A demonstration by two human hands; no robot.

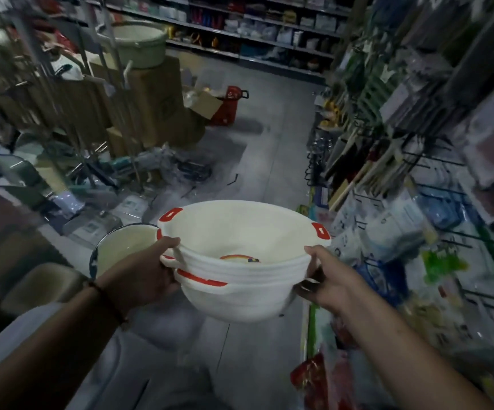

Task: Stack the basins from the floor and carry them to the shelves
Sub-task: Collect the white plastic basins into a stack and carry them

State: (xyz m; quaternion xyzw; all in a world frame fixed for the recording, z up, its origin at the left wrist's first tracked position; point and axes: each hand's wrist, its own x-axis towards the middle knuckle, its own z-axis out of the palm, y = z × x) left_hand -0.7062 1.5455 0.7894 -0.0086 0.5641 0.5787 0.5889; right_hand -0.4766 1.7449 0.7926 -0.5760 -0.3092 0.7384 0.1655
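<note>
White nested basins (239, 261), mouths up and tipped slightly left, gripped at opposite rims by left hand (145, 267) and right hand (327, 275).

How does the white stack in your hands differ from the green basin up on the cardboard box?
The white stack is held in the air by the left hand and right hand; the green basin rests on a cardboard box. The stack is several nested basins with red handles; the green one looks single, with no red showing. The stack is near, the green basin far down the aisle. Both are round, open-topped and pale inside.
</note>
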